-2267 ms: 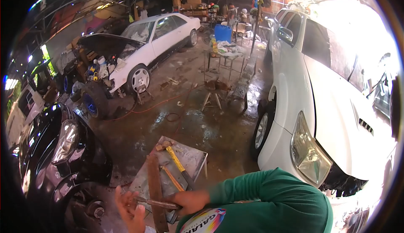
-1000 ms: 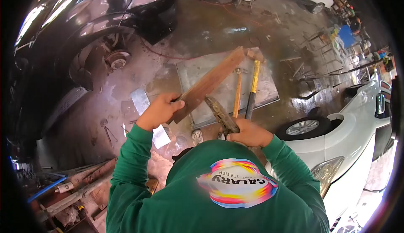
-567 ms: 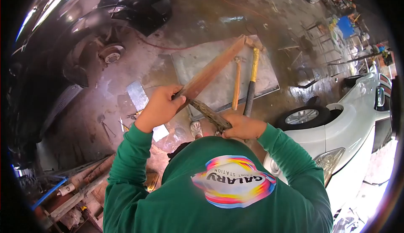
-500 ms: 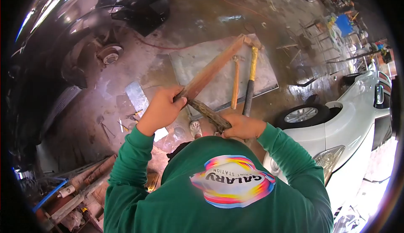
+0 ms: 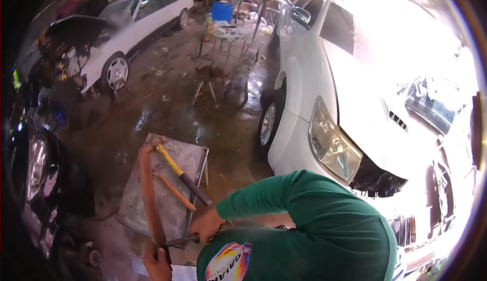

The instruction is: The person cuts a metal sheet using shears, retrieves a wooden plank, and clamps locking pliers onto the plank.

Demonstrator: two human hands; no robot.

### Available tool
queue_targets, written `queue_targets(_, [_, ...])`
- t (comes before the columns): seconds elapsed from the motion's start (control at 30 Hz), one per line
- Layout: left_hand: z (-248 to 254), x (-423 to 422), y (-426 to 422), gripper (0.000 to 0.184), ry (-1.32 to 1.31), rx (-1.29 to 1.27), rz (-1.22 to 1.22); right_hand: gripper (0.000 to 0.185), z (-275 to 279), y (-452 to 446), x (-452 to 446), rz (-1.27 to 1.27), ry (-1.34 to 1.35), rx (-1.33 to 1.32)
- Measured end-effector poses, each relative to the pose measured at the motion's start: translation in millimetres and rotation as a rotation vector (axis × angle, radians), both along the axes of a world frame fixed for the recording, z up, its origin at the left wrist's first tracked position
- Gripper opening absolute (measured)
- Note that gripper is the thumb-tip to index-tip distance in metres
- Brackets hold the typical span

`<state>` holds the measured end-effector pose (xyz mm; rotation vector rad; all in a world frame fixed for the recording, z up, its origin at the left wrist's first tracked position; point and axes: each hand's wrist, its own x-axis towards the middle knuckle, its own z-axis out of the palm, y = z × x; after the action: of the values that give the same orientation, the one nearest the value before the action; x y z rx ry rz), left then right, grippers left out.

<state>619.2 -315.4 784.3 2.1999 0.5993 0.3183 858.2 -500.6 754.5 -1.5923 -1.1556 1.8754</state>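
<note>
My left hand (image 5: 157,265) is closed on the near end of a long reddish-brown wooden board (image 5: 148,195), whose far end lies over a grey panel. In my right hand (image 5: 207,223) is a dark locking-plier-like tool (image 5: 183,240), its tip at the board's near end beside my left hand. A hammer with a yellow and black handle (image 5: 177,168) rests on the grey panel (image 5: 177,151). Beside it, a smaller hammer with an orange wooden handle (image 5: 175,191) lies closer to the board.
A white SUV (image 5: 299,129) stands close on the right, a white coupe (image 5: 134,32) with raised hood at the back left, a dark car (image 5: 38,179) at the left edge. Beyond the panel are a small stool (image 5: 204,85), a metal-legged table and a blue drum (image 5: 222,11).
The view has swung up from the floor toward the garage and the SUV. My hands now appear lower in view, still holding the board and the tool.
</note>
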Motion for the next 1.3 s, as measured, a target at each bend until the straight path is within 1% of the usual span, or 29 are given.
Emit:
queue_targets(0.03, [6.2, 1.6, -1.1, 0.040, -0.009, 0.004, -0.012, 0.041, 8.0, -3.0, -0.1, -0.012, -0.009, 0.004])
queue_targets(0.1, [21.4, -1.8, -6.9, 0.046, 0.169, -0.977, 0.224, 0.043, 16.6, -5.6, -1.7, 0.065, -0.171, 0.045])
queue_targets(0.13, [11.9, -2.3, -8.8, 0.053, 0.185, -0.994, 0.207, 0.043, 4.9, -5.7, -3.1, 0.064, -0.173, 0.050])
queue_targets(0.17, [5.6, -2.2, -7.9, 0.053, 0.184, -0.990, 0.207, 0.045, -15.4, -6.2, -5.5, 0.111, -0.244, 0.119])
queue_targets(0.23, [5.2, 2.6, -7.4, 0.059, 0.362, -0.975, 0.152, 0.046, -6.7, -5.4, -7.0, 0.155, -0.318, 0.193])
queue_targets(0.27, [4.1, 5.7, -14.4, 0.062, 0.303, -0.953, 0.217, 0.047, -2.0, -6.9, -7.2, 0.204, -0.384, 0.244])
queue_targets(0.3, [9.4, 7.7, -14.6, 0.062, 0.304, -0.950, 0.216, 0.048, 7.5, -7.4, -7.8, 0.252, -0.449, 0.295])
queue_targets(0.37, [21.5, 7.8, -13.6, 0.068, 0.343, -0.817, 0.205, 0.045, -7.4, -9.3, -14.7, 0.190, -0.500, 0.353])
queue_targets(0.4, [23.7, 7.4, -12.5, 0.068, 0.346, -0.815, 0.205, 0.041, -12.7, -10.7, -17.7, 0.131, -0.551, 0.409])
queue_targets(0.43, [25.1, 6.9, -9.6, 0.070, 0.377, -0.822, 0.210, 0.041, 9.0, -12.4, -18.7, 0.128, -0.547, 0.412])
queue_targets(0.47, [26.7, 6.5, -7.2, 0.073, 0.409, -0.829, 0.215, 0.044, 32.3, -15.3, -19.1, 0.152, -0.662, 0.402])
queue_targets(0.5, [28.7, 5.7, -5.7, 0.073, 0.414, -0.823, 0.217, 0.046, 48.0, -16.7, -20.5, 0.176, -0.777, 0.390])
queue_targets(0.53, [30.4, 5.3, -5.1, 0.074, 0.373, -0.798, 0.164, 0.046, 40.7, -16.9, -22.5, 0.173, -0.773, 0.393])
queue_targets(0.6, [37.9, 6.7, -6.2, 0.075, 0.333, -0.770, 0.115, 0.051, 22.4, -17.2, -24.7, 0.157, -1.175, 0.810])
queue_targets(0.63, [44.9, 10.0, -8.1, 0.073, 0.341, -0.758, 0.139, 0.051, 17.2, -18.2, -23.3, 0.153, -1.173, 0.814])
queue_targets(0.7, [52.1, 15.0, -11.6, 0.071, 0.350, -0.738, 0.159, 0.053, 11.2, -19.5, -20.2, 0.156, -1.357, 0.860])
queue_targets(0.73, [52.4, 17.6, -13.6, 0.070, 0.369, -0.738, 0.193, 0.053, 10.1, -20.0, -18.9, 0.154, -1.358, 0.864])
queue_targets(0.8, [55.1, 19.5, -20.1, 0.068, 0.387, -0.736, 0.230, 0.055, 9.4, -21.4, -16.5, 0.036, -1.366, 0.856])
queue_targets(0.87, [58.8, 19.7, -31.6, 0.065, 0.250, -0.718, 0.240, 0.056, 9.3, -26.5, -15.6, 0.005, -1.347, 0.859])
queue_targets(0.93, [59.3, 19.6, -35.8, 0.064, 0.201, -0.677, 0.230, 0.057, 19.1, -29.5, -16.4, -0.029, -1.307, 0.859])
queue_targets(0.97, [59.9, 16.9, -37.5, 0.064, 0.148, -0.636, 0.218, 0.058, 27.3, -29.8, -14.3, -0.007, -1.079, 0.698])
queue_targets(1.0, [62.7, 16.0, -38.8, 0.064, 0.164, -0.632, 0.222, 0.060, 32.6, -29.8, -13.2, 0.016, -0.852, 0.540])
queue_targets(1.03, [66.0, 17.5, -39.9, 0.064, 0.106, -0.593, 0.252, 0.060, 28.7, -27.0, -12.5, 0.012, -0.840, 0.542])
queue_targets(1.1, [63.4, 20.7, -36.2, 0.064, 0.044, -0.551, 0.281, 0.053, 23.2, -15.9, -4.9, -0.013, -0.350, 0.508])
queue_targets(1.17, [55.1, 11.9, -25.0, 0.067, -0.105, -0.488, 0.257, 0.055, 19.1, -5.9, -9.5, -0.001, -0.261, 0.489])
queue_targets(1.2, [57.2, 13.8, -26.2, 0.067, -0.098, -0.483, 0.260, 0.057, 21.2, -3.7, -6.3, 0.017, -0.201, 0.468])
queue_targets(1.23, [61.8, 17.6, -27.7, 0.070, -0.191, -0.402, 0.232, 0.057, 35.4, -3.9, -3.8, 0.015, -0.190, 0.472])
queue_targets(1.27, [65.3, 16.8, -27.4, 0.074, -0.282, -0.317, 0.205, 0.060, 50.0, -3.6, -2.7, 0.011, -0.088, 0.394])
queue_targets(1.3, [50.3, 10.7, -18.8, 0.074, -0.280, -0.311, 0.214, 0.063, 62.0, -3.2, -0.8, 0.017, 0.005, 0.313])
